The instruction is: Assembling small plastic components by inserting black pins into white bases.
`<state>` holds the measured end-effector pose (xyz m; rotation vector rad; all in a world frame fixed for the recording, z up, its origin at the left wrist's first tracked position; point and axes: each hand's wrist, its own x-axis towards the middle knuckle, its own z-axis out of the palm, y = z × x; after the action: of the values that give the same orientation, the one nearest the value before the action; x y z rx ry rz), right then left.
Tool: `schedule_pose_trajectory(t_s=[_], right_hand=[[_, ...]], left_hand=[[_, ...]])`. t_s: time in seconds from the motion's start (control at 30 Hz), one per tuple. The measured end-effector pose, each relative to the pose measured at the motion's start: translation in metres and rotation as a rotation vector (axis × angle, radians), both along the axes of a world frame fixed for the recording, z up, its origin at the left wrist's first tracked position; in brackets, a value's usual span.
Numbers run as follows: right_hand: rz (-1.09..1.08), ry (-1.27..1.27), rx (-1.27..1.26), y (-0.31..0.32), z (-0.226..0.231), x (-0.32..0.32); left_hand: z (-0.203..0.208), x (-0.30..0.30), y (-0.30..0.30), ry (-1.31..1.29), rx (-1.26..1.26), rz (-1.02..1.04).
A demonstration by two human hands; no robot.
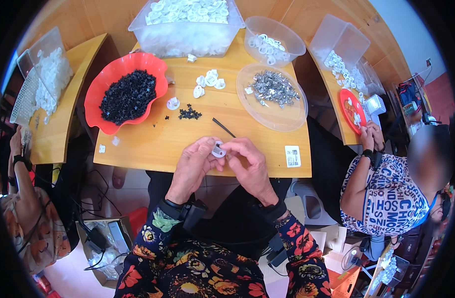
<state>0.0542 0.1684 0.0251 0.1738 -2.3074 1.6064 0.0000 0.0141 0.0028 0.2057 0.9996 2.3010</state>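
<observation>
Between three and four o'clock from the centre, we see bold blue capital letters covering the white fabric shirt [386,203] of a seated co-worker [355,180]. At three o'clock, we find a white rectangular label [292,156] with a black square code and print too small to read, on the yellow-brown wooden table [143,149]. At nine o'clock, we notice a small white sticker [102,148] with illegible dark marks.

A wood-panelled wall [98,17] is seen beyond the grip, met far to its right by a pale wall [411,30]. A wooden table [138,154], set under the grip, is flanked by a left table [64,124] and a right table [334,94], above a light floor [138,191].
</observation>
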Motion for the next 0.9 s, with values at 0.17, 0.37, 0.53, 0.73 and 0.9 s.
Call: schedule_pose_trajectory(t_s=[0.17,0.37,0.53,0.73,0.9], right_hand=[[-0.017,0.034,0.091,-0.001,0.0,0.001],[-0.051,0.133,0.133,-0.002,-0.007,0.001],[0.012,0.049,0.029,0.002,-0.006,0.0],[0.012,-0.035,0.019,0.004,0.005,0.002],[0.033,0.057,0.169,-0.001,0.019,0.002]], left_hand=[[0.003,0.001,0.002,-0.002,-0.03,0.007],[0.002,0.002,0.002,0.006,-0.037,0.017],[0.006,0.003,0.003,0.0,-0.07,0.016],[0.008,0.004,0.0,0.007,-0.018,-0.018],[0.003,0.003,0.004,-0.03,-0.049,0.023]])
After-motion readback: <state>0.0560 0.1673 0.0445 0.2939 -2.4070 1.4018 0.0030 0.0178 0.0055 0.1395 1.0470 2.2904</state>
